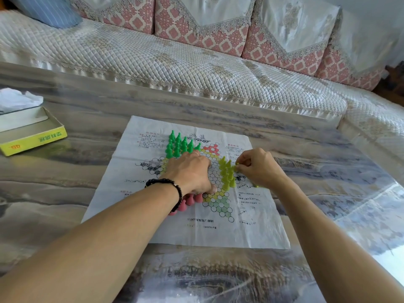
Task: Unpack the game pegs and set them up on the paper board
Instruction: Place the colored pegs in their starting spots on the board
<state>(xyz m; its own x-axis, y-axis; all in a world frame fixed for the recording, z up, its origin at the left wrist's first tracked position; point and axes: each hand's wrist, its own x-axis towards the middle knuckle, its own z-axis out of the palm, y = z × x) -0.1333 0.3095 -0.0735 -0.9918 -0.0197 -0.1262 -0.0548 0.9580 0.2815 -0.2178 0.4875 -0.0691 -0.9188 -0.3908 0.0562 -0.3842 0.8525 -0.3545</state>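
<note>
Pegs are mostly out and standing on the paper board [166, 228], which is spread flat on your marble-look desk [87, 193]. The green pegs [179, 144] fill the star point on the far left side of the board, all upright and packed close together. The yellow-green pegs [227, 173] stand in a cluster on the right side of the star, right next to your right hand [258, 167]. The pink pegs [188, 202] sit at the near left point, partly hidden under your left wrist, so I can't count them.

Your right hand is pinching one yellow-green peg [237, 166] between thumb and fingertips, held at the far edge of that yellow-green cluster. There's a small bit of yellow-green peeking out under the heel of that hand too, but I can't tell what it is.

Your left hand [190, 173] lies palm down over the middle of the star, fingers curled a bit with the tips on the paper; I can't tell if there's anything under it. It has a ring on it, and a dark bead bracelet [175, 191] on the wrist.

Off to the far left of the desk is the open yellow box [32, 138], with a crumpled clear plastic bag [17, 99] just behind it. A quilted sofa [175, 62] runs along the far side of the desk.
</note>
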